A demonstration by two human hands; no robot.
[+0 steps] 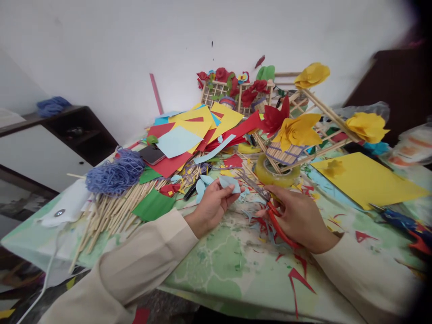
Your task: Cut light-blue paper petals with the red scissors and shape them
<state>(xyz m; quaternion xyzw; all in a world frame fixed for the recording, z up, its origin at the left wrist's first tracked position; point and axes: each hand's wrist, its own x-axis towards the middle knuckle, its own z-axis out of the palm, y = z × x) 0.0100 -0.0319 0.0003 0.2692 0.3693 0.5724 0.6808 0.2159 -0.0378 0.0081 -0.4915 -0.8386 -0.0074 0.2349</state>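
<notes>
Between the thumb and fingers of my left hand [214,204] is a small piece of light blue paper [230,183]. My right hand [300,218] grips red-handled scissors [278,225], whose blades [251,183] point up and left, close to the blue paper. Several cut light blue petal shapes [201,185] lie just behind my left hand. Red and blue paper scraps [265,227] are scattered under the scissors. A roll of clear yellowish tape [261,168] rests right behind the blades.
Blue yarn [116,171] and thin wooden sticks [104,220] lie at the left. Coloured paper sheets [180,140] are piled at the back. Stick frames with yellow paper flowers [297,130] stand back right. A yellow sheet [367,180] and a blue glue gun [401,222] are at the right.
</notes>
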